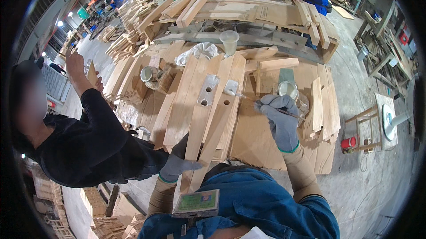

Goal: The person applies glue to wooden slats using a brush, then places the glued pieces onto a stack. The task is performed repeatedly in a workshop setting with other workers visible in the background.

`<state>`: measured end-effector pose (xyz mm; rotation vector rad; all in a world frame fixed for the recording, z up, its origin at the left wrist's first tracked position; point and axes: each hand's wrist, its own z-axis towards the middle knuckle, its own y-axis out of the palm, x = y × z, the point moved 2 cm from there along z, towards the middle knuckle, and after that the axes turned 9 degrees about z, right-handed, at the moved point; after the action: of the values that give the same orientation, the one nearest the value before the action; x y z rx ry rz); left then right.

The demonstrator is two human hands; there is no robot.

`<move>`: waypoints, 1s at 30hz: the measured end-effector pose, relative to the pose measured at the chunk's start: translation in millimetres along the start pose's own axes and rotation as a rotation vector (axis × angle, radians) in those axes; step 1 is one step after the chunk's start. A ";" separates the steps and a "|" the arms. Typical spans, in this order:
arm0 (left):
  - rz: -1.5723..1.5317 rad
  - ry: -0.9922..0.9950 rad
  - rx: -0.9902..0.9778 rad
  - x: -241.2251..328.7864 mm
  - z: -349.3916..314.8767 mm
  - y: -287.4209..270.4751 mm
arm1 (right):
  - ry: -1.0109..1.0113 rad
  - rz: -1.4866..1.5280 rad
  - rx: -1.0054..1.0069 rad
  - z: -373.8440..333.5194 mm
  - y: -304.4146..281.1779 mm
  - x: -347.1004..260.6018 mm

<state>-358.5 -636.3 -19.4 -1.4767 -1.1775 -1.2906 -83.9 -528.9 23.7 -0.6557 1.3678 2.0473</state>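
My left hand point(178, 162), in a grey glove, is closed around the lower ends of two wooden slats point(195, 143) that lie side by side. White glue point(208, 87) coats a patch on the left slat around two dark holes. A similar white patch point(230, 86) covers the right slat above its hole. In my right hand point(279, 117), also gloved, is a thin brush point(246, 97), whose white tip meets the right slat's patch. Close beyond that hand stands a cup of white glue point(288, 89). Under the slats lie more wooden boards point(182, 106).
To my left stands a person in black point(84, 137), holding a small wooden piece point(92, 72). A second glue container point(148, 75), a translucent cup point(229, 41) and a plastic bag point(197, 52) occupy the bench. Stacked slats point(326, 106) line its right edge. Two people work across the bench.
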 end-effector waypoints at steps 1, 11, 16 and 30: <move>0.018 0.006 0.001 -1.6 1.4 -2.2 | 0.020 0.018 0.018 -2.5 2.8 -0.6; -0.071 -0.105 0.034 12.6 0.7 1.7 | 0.181 -0.290 -0.037 64.8 39.3 -54.3; -0.110 -0.096 0.049 8.4 -1.2 1.1 | 0.290 -0.882 -0.510 100.4 84.1 -47.3; -0.165 -0.105 0.078 -0.9 -9.7 -3.5 | 0.450 -0.739 -0.536 125.1 93.5 -29.0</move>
<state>-364.0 -645.1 -19.0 -1.4293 -1.4279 -1.2725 -138.7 -446.2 147.7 -1.6468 0.5872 1.6706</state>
